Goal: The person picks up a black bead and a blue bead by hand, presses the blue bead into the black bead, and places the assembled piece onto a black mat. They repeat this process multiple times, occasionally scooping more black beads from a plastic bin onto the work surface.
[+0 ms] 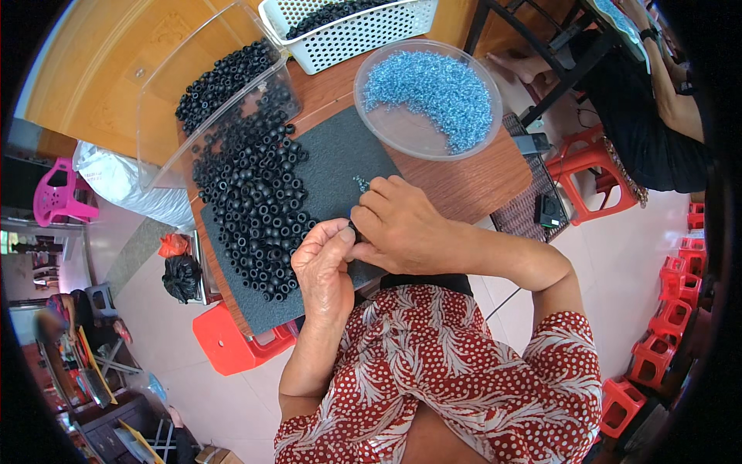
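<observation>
Pinching left hand, touching right hand — black beads (ring-shaped), textured mat

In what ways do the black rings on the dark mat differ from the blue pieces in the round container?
Colour: the black rings look dull and dark; the blue pieces look bright and shiny.
Size: each black ring is clearly larger than a blue piece.
Place: the black rings lie loose on the mat; the blue pieces lie inside the clear container.
Both are many.
</observation>
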Demonstrator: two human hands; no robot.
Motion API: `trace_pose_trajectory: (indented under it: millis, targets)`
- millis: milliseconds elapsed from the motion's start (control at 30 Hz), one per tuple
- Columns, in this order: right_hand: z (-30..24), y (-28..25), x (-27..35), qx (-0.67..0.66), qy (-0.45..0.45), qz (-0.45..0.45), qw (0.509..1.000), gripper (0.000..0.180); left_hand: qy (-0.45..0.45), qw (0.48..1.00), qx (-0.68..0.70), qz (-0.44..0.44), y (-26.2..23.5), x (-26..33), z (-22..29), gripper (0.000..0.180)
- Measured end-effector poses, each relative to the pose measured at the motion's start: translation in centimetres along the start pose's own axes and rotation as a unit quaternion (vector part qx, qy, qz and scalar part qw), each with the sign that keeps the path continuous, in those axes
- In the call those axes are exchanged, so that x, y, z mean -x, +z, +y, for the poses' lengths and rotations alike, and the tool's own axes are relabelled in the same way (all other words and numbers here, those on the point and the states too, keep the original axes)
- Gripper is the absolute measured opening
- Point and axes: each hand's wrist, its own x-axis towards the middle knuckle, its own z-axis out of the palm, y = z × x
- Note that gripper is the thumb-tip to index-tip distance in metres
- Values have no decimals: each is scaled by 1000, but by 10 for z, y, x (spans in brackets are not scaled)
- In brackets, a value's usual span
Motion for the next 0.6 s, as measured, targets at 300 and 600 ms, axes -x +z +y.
trace_pose_trajectory:
  millis: [300,600]
  targets:
    - [9,1,-3,74,-87,-18,993,30,-10,1000,-11,-9,7,2,4,10]
    - [14,0,2,56,-98,-10,994,34,-64,992,-22,-105,-4,9,9,24]
